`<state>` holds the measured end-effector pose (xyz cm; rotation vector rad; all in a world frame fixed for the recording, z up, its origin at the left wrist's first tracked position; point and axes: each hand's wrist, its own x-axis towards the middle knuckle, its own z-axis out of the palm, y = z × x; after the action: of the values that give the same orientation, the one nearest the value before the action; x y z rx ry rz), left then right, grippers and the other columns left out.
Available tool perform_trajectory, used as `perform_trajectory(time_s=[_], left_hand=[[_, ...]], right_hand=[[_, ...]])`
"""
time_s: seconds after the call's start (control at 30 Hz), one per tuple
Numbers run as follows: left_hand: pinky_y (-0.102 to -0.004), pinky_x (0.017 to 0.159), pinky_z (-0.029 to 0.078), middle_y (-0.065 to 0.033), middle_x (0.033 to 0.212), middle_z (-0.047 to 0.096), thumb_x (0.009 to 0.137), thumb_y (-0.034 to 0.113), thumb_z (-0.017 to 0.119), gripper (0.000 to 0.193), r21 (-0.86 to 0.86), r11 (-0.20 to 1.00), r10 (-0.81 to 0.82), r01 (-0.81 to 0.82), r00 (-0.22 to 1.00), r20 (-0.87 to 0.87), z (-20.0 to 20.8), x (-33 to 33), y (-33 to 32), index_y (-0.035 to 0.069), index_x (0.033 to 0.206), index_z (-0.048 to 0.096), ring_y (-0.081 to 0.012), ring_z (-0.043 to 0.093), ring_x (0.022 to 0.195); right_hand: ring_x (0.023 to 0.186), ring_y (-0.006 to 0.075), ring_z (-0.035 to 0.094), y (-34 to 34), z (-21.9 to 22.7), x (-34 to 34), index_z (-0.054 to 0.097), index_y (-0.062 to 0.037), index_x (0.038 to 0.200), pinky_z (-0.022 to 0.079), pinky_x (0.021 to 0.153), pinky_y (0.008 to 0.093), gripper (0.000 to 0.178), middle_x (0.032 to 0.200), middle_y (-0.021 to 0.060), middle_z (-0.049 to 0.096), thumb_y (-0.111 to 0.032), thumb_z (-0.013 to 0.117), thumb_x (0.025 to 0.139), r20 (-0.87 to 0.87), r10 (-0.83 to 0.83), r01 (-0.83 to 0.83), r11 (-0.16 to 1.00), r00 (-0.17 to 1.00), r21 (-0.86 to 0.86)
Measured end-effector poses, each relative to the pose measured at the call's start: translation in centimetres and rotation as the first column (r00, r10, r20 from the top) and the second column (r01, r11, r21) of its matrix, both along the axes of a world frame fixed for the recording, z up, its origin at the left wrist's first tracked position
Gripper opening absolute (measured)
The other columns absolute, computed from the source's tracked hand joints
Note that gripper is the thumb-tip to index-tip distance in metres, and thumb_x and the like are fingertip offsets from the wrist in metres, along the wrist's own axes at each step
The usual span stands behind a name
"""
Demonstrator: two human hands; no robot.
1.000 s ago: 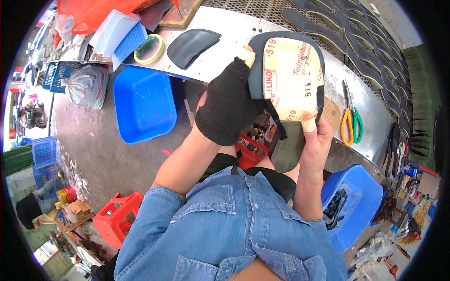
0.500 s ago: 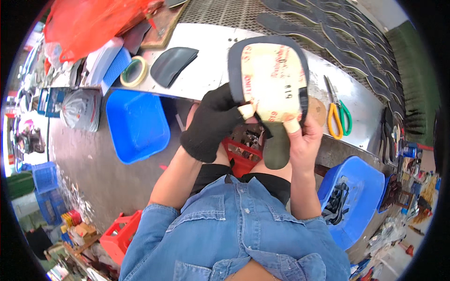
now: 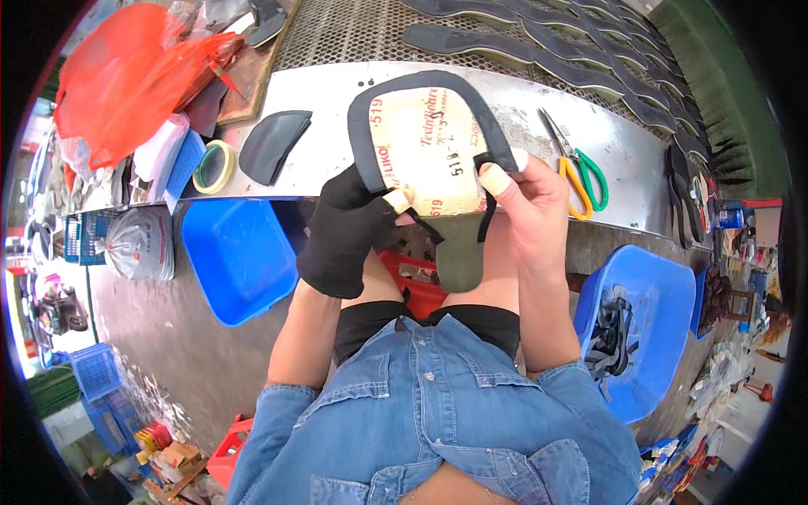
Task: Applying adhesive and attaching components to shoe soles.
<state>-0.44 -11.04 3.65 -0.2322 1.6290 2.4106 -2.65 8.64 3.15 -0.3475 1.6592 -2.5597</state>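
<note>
Over the near edge of the bench I hold a shoe insole [image 3: 421, 139], its wide end away from me. Its underside is cream printed board with a dark folded border, and the narrow olive end [image 3: 460, 261] points toward my lap. My left hand [image 3: 341, 231], in a black glove with the thumb tip taped, pinches the left edge. My right hand [image 3: 536, 202], bare with tape on the thumb and a fingertip, grips the right edge, where a black strap [image 3: 488, 215] runs down beside the thumb. The fingers behind the insole are partly hidden.
Scissors [image 3: 581, 181] lie right on the metal bench. A tape roll [image 3: 227, 160], dark cut pieces [image 3: 273, 150] and a red plastic bag [image 3: 126, 84] lie left. Many dark insoles cover the mesh [image 3: 337, 38]. Blue bins stand left [image 3: 240, 261] and right [image 3: 665, 311], the right holding black straps [image 3: 613, 337].
My hands and the insole have shifted left in the picture, and the insole has tilted slightly. The view has turned a little. Both hands still grip the insole.
</note>
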Motion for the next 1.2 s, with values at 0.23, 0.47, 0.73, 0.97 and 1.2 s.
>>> perform_trajectory(time_s=[0.23, 0.47, 0.73, 0.97, 1.2], left_hand=[[-0.0275, 0.078, 0.049, -0.0084, 0.101, 0.066, 0.082, 0.003, 0.065, 0.032, -0.139, 0.989, -0.079, 0.053, 0.978, -0.194, 0.4, -0.1, 0.6, -0.003, 0.113, 0.059, -0.0118, 0.061, 0.09], [-0.0265, 0.074, 0.05, -0.0084, 0.098, 0.067, 0.082, 0.006, 0.066, 0.029, -0.137, 0.991, -0.016, -0.004, 0.989, -0.145, 0.0, -0.2, 0.7, -0.001, 0.11, 0.061, -0.0118, 0.061, 0.085], [-0.0263, 0.075, 0.05, -0.0091, 0.099, 0.067, 0.083, 0.009, 0.067, 0.029, -0.169, 0.985, -0.06, 0.038, 0.99, -0.129, -0.4, -0.3, 0.9, -0.003, 0.109, 0.062, -0.0109, 0.061, 0.087], [-0.0237, 0.066, 0.049, -0.0074, 0.09, 0.065, 0.087, 0.017, 0.063, 0.029, -0.052, 0.998, 0.027, -0.03, 0.999, -0.047, -0.3, -0.2, 1.1, -0.003, 0.108, 0.059, -0.0119, 0.061, 0.075], [-0.0279, 0.072, 0.052, -0.0123, 0.105, 0.061, 0.095, 0.028, 0.052, 0.04, -0.256, 0.964, -0.064, -0.067, 0.88, -0.471, -2.7, -0.1, 0.3, -0.001, 0.122, 0.048, -0.0174, 0.061, 0.085]], right_hand=[[0.083, 0.0101, 0.062, 0.5, -0.6, 0.7, 0.064, 0.0025, 0.106, 0.048, 0.075, 0.0237, 0.021, 0.093, 0.0062, 0.067, -0.003, 0.064, 0.085, 0.021, -0.167, 0.166, 0.986, 0.986, 0.019], [0.083, 0.0086, 0.06, 1.3, -1.2, 0.2, 0.062, 0.0016, 0.108, 0.048, 0.073, 0.023, 0.024, 0.093, 0.0053, 0.066, -0.001, 0.064, 0.084, -0.035, -0.029, 0.03, 0.999, 0.999, 0.037], [0.09, 0.0108, 0.06, 1.5, -1.5, 0.5, 0.062, 0.002, 0.107, 0.048, 0.079, 0.0253, 0.025, 0.097, 0.0055, 0.065, 0.005, 0.063, 0.082, -0.072, -0.001, 0.003, 1.0, 0.997, 0.027], [0.097, 0.0241, 0.061, 3.0, -3.6, 1.5, 0.035, 0.0064, 0.132, 0.049, 0.085, 0.0331, 0.085, 0.119, 0.0175, 0.054, -0.041, 0.074, 0.074, 0.047, 0.35, -0.353, 0.925, 0.936, 0.142], [0.083, 0.027, 0.062, 2.8, -5.5, 2.8, 0.036, 0.0086, 0.13, 0.052, 0.068, 0.0342, 0.084, 0.109, 0.0249, 0.054, -0.056, 0.057, 0.081, 0.13, 0.552, -0.487, 0.806, 0.823, -0.337]])
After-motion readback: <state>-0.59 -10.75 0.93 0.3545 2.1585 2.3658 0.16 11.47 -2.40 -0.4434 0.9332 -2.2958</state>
